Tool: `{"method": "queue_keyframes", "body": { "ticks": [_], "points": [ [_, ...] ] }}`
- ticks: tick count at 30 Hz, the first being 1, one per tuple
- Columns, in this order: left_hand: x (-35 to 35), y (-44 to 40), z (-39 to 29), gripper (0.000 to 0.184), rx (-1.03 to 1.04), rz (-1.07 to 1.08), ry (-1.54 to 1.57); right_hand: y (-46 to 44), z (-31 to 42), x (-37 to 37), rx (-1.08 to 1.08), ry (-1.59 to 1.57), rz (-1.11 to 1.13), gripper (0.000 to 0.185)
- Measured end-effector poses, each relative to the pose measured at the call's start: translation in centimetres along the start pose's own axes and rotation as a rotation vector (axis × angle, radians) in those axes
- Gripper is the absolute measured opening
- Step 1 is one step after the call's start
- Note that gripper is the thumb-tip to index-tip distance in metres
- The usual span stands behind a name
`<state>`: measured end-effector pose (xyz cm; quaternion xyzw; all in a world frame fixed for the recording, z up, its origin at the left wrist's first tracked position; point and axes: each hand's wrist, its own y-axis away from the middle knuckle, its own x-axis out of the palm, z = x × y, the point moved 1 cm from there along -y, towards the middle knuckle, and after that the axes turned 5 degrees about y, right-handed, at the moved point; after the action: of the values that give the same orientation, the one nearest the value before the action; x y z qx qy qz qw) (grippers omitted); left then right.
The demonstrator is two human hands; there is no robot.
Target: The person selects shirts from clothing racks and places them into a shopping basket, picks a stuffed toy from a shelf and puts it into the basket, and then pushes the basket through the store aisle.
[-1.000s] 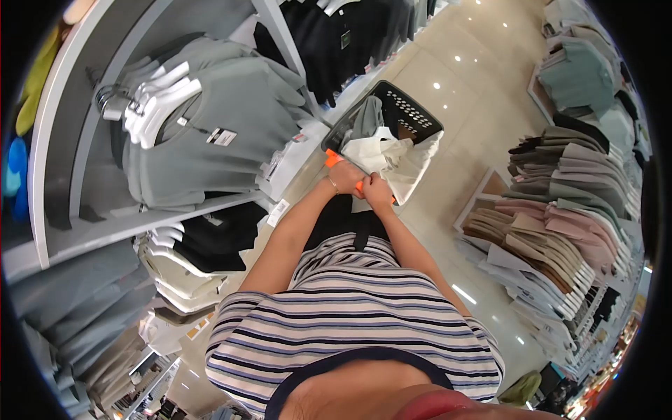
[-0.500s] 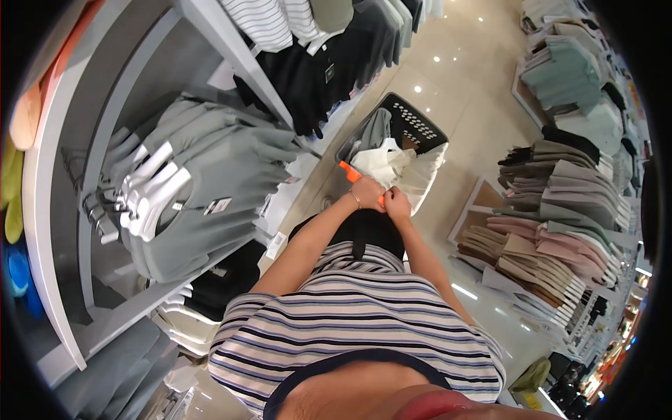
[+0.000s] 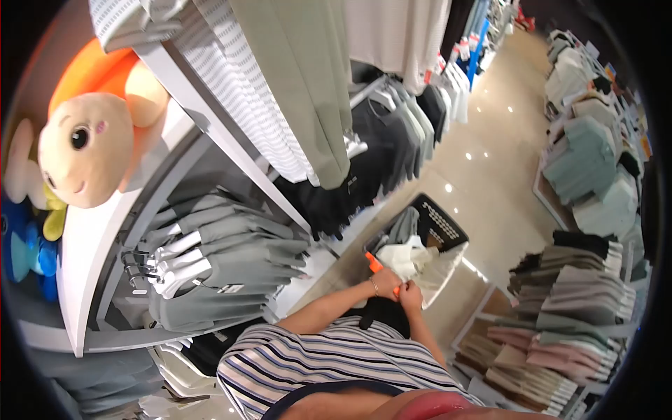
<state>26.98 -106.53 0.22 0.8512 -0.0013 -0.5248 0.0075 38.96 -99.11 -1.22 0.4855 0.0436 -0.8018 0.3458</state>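
Both hands are at the orange handle [image 3: 375, 263] of a dark shopping cart [image 3: 439, 218] with perforated walls. My left hand [image 3: 384, 283], with a bracelet at the wrist, is closed around the handle. Right beside it, my right hand [image 3: 411, 295] is closed on the handle's end. Inside the cart lie a grey garment [image 3: 404, 226] and white garments [image 3: 400, 260], with a white hanger partly showing. Fingers on the far side of the handle are hidden.
Grey shirts [image 3: 245, 255] hang on a rack at left, below a white shelf holding a plush toy [image 3: 87, 150]. Long olive trousers [image 3: 290, 84] hang above. Folded clothes [image 3: 581, 294] fill stands at right. A shiny tiled aisle [image 3: 490, 140] runs ahead.
My view has tilted up, so the cart, hands and racks sit lower in the picture. The plush toy and hanging trousers now show more fully. Both hands stay on the handle.
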Motion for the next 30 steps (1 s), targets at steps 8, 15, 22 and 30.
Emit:
{"method": "queue_keyframes", "body": {
  "ticks": [8, 15, 22, 30],
  "points": [
    [1.4, -4.5, 1.6, 0.036, -0.035, -0.12, -0.034, -5.1, -1.6, -2.2, -0.044, -0.176, 0.008, 0.024],
    [-11.7, -4.1, -0.1, 0.037, -0.358, -0.655, 0.644, -15.5, -2.8, -3.7, -0.259, -0.564, 0.377, 0.02],
    [-33.5, 1.2, -6.7, 0.068, -0.481, -1.89, -0.455, -21.1, 22.1, -29.7, -1.073, -0.252, 0.004, 0.022],
    [-42.9, 4.3, -8.0, 0.092, -0.312, -1.88, -0.289, 0.6, 48.2, -53.3, -1.753, -0.814, -0.068, 0.04]
  ]
}}
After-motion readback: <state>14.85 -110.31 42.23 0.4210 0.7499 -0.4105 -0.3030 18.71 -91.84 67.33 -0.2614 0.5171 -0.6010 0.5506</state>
